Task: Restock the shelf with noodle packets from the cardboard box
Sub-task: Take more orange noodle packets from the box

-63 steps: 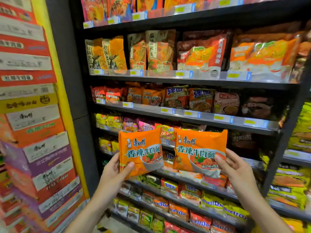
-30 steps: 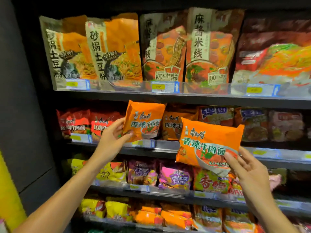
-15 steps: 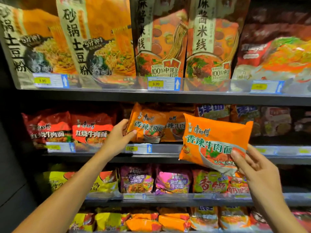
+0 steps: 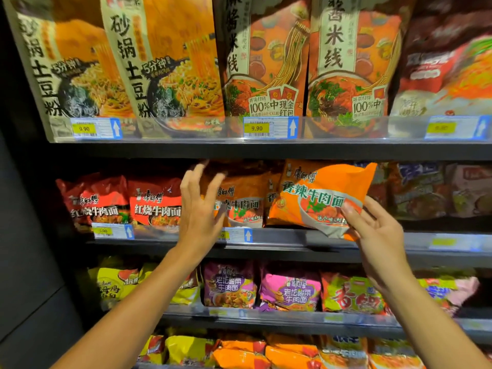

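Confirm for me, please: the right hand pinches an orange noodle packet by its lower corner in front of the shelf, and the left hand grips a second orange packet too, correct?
Not quite. In the head view the right hand does pinch the orange noodle packet by its lower corner, but the left hand grips nothing: its fingers are spread open in front of the orange packet on the shelf.
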A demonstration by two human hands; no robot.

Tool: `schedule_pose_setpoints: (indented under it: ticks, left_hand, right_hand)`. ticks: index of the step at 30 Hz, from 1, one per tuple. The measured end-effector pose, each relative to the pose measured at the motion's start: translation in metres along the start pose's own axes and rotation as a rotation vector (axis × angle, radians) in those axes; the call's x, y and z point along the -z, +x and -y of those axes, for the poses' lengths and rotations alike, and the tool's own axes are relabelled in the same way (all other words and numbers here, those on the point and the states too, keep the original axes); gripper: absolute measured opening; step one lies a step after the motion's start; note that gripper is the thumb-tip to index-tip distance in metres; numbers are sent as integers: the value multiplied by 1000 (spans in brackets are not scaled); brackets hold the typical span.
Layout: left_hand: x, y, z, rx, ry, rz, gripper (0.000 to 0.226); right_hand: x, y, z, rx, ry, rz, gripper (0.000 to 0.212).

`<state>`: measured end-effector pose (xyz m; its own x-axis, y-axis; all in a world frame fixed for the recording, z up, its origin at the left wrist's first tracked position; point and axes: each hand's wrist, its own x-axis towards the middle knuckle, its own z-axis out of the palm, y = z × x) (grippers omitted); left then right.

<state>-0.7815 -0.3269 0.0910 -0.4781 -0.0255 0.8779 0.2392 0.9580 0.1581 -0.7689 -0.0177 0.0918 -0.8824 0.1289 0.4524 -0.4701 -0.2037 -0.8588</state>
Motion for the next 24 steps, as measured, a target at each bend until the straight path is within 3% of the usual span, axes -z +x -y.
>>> schedule_pose_setpoints:
  ticks: [2,5,9,11,14,18,21,24]
  left_hand:
    - [1,-3,0,-119,29,1,48]
    - [0,-18,-5,-245,60,110,39]
    - [-4,-36,-13,-163,108,364,49]
    - [-5,-42,-15,-132,167,455,57]
    - [-3,-43,-17,-102,236,589,66]
    - [4,-39,-18,-92,263,664,70]
    - [7,-36,-21,-80,268,668,69]
    - [9,-36,-23,-85,291,709,72]
  right_hand:
    - [-3,13,-2,-10,6,40,33]
    - [-4,33,-5,-1,-66,124,26]
    - [-4,58,-17,-60,-247,237,15]
    - [-1,69,-25,-44,-509,256,10]
    - [5,80,-27,80,-1033,213,31]
    - [5,67,-22,84,-1308,97,56]
    - [0,48,-19,394,-1287,39,50]
    - [-9,27,-17,683,-1124,231,37]
